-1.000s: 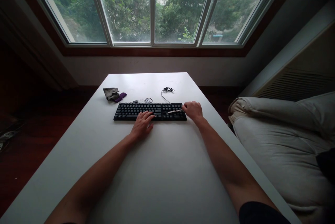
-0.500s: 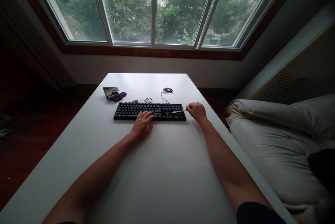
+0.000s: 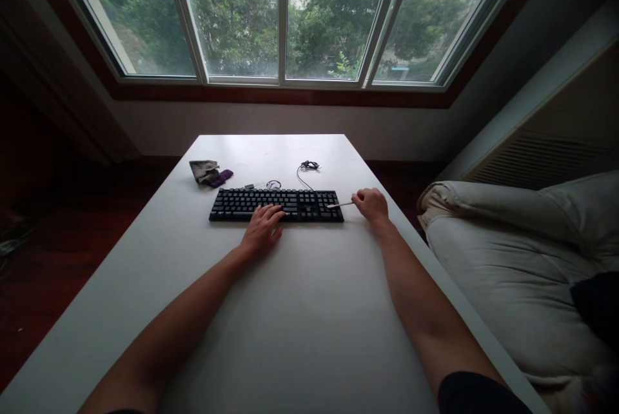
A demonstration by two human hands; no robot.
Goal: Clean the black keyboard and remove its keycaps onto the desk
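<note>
A black keyboard (image 3: 236, 202) with a number pad lies flat across the white table (image 3: 290, 311). My left hand (image 3: 261, 226) rests on its front middle part, fingers stretched out over the lower keys and the thumb off the front edge. To the right of the keyboard, my right hand (image 3: 371, 205) is closed in a pinch on a thin white cotton swab (image 3: 342, 204). The swab points left, its white tip over the number pad keys; whether it touches them is too small to tell.
Left behind the keyboard lie a crumpled grey cloth (image 3: 204, 171) and a purple cloth-like item (image 3: 221, 177). A coiled black cable (image 3: 309, 166) sits behind the keyboard, with small items (image 3: 273, 184) along its back edge. A cream sofa (image 3: 488, 259) stands at right; windows are ahead.
My right hand has moved a little to the right with the cotton swab, whose tip has shifted right over the number pad. My left hand and the keyboard have stayed in place.
</note>
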